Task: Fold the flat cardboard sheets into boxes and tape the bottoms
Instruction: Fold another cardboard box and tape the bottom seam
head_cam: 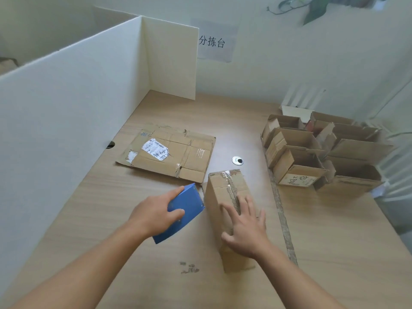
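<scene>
A small folded cardboard box stands on the wooden table in front of me, bottom side up, with a strip of clear tape along its seam. My right hand lies flat on that taped face, fingers straight and spread. Just left of the box, my left hand grips a blue tape dispenser, thumb over its top. Farther back on the table lies a stack of flat cardboard sheets, the top one bearing a white shipping label.
Several folded open boxes crowd the table's right side. A white partition board walls off the left. A round metal cable grommet sits between the flat sheets and the boxes. A strip of tape runs along the table at right.
</scene>
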Demonstrator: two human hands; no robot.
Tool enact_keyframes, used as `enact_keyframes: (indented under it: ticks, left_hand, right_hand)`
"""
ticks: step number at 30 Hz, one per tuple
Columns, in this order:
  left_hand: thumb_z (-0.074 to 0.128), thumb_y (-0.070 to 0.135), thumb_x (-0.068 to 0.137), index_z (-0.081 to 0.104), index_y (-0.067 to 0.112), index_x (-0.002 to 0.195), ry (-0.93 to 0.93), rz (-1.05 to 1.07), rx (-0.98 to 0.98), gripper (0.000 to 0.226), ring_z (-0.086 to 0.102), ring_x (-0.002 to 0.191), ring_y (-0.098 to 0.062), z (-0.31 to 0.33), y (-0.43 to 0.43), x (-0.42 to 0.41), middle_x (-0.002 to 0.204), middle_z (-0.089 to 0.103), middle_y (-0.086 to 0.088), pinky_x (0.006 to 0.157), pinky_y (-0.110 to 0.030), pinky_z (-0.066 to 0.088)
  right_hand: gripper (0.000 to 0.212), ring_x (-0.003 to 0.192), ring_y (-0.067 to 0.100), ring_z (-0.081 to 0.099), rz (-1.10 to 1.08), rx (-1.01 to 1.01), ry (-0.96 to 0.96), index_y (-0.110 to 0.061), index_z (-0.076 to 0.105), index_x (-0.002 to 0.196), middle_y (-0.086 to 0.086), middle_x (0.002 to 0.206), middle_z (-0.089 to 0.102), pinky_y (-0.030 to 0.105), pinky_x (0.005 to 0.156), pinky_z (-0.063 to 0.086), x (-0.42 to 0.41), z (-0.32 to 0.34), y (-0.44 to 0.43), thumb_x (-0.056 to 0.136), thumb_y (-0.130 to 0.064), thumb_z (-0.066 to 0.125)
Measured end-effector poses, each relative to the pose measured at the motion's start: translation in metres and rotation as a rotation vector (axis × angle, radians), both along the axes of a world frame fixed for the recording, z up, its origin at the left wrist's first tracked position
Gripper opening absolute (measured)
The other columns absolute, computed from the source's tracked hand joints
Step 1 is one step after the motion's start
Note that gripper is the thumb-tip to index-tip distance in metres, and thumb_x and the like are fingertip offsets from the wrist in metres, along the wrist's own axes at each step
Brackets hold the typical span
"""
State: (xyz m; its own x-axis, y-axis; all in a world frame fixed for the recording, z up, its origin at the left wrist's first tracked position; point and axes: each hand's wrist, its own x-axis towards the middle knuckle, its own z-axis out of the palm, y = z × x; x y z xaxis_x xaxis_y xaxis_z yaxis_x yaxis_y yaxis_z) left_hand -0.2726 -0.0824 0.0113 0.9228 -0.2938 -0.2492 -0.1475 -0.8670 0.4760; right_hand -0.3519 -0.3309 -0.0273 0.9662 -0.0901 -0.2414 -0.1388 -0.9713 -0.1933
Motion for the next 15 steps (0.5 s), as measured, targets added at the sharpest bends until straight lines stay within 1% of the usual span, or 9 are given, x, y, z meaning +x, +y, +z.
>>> enact_keyframes:
  ticks: [1,2,4,5,7,8,10,13,15]
  left_hand:
    - [0.052,0.054,0.083,0.028,0.057,0.145,-0.001,0.006,-0.030,0.067,0.060,0.093,-0.016,0.001,0.003,-0.001,0.107,0.065,0.009,0.078,-0.032,0.052]
    - [0.050,0.057,0.078,0.029,0.058,0.144,0.002,0.013,-0.061,0.069,0.060,0.092,-0.015,0.002,0.007,-0.001,0.107,0.066,0.009,0.078,-0.033,0.053]
    - [0.047,0.059,0.073,0.031,0.059,0.143,0.004,0.024,-0.108,0.072,0.061,0.091,-0.014,0.002,0.014,-0.002,0.107,0.067,0.011,0.079,-0.034,0.054]
    - [0.049,0.059,0.073,0.032,0.059,0.143,0.004,0.030,-0.116,0.072,0.061,0.091,-0.013,0.001,0.018,-0.003,0.107,0.067,0.011,0.080,-0.034,0.053]
    - [0.054,0.059,0.076,0.033,0.059,0.142,0.003,0.045,-0.118,0.069,0.061,0.092,-0.014,0.000,0.025,-0.002,0.108,0.067,0.011,0.081,-0.035,0.053]
    - [0.054,0.059,0.075,0.034,0.059,0.142,0.003,0.053,-0.125,0.070,0.061,0.093,-0.014,0.000,0.028,-0.003,0.109,0.067,0.011,0.082,-0.035,0.053]
    - [0.056,0.057,0.077,0.035,0.059,0.142,0.007,0.069,-0.156,0.068,0.061,0.096,-0.013,0.001,0.032,-0.003,0.114,0.067,0.013,0.084,-0.034,0.052]
    - [0.060,0.052,0.079,0.037,0.057,0.141,0.003,0.092,-0.199,0.067,0.061,0.100,-0.014,0.004,0.036,-0.003,0.116,0.065,0.016,0.086,-0.035,0.051]
    - [0.064,0.048,0.082,0.038,0.056,0.141,-0.003,0.102,-0.206,0.065,0.060,0.101,-0.014,0.006,0.038,-0.002,0.114,0.065,0.018,0.087,-0.035,0.051]
  right_hand:
    - [0.081,0.151,0.024,-0.016,0.041,0.015,0.011,-0.054,0.006,0.144,-0.004,0.161,-0.006,0.061,0.116,-0.004,-0.002,0.001,-0.006,0.079,-0.052,0.053]
    - [0.087,0.151,0.022,-0.010,0.060,0.033,0.011,-0.055,0.001,0.147,-0.007,0.159,-0.002,0.058,0.118,-0.001,-0.003,0.003,-0.011,0.077,-0.057,0.053]
    - [0.097,0.145,0.019,0.009,0.028,0.087,-0.026,-0.054,-0.006,0.149,-0.009,0.151,0.009,0.051,0.118,0.013,-0.002,0.008,-0.017,0.074,-0.073,0.052]
    - [0.100,0.140,0.018,0.013,-0.017,0.110,-0.046,-0.053,-0.007,0.150,-0.009,0.148,0.012,0.048,0.116,0.019,0.000,0.010,-0.016,0.074,-0.079,0.051]
    - [0.102,0.141,0.022,0.010,-0.125,0.123,-0.051,-0.049,-0.004,0.152,-0.005,0.152,0.007,0.045,0.115,0.022,0.004,0.012,-0.010,0.074,-0.081,0.054]
    - [0.101,0.144,0.025,0.006,-0.157,0.114,-0.031,-0.046,-0.001,0.153,-0.002,0.157,0.001,0.046,0.116,0.020,0.006,0.013,-0.008,0.075,-0.079,0.055]
    - [0.097,0.149,0.026,0.000,-0.131,0.077,0.036,-0.044,0.004,0.154,-0.002,0.162,-0.007,0.049,0.118,0.015,0.009,0.015,-0.006,0.078,-0.070,0.058]
    - [0.093,0.152,0.021,-0.007,0.033,-0.004,0.141,-0.042,0.004,0.155,-0.011,0.164,-0.008,0.056,0.119,0.006,0.009,0.024,-0.019,0.081,-0.048,0.061]
    - [0.093,0.152,0.017,-0.008,0.112,-0.067,0.197,-0.045,0.001,0.154,-0.017,0.163,-0.008,0.060,0.119,0.006,0.008,0.031,-0.031,0.083,-0.037,0.060]
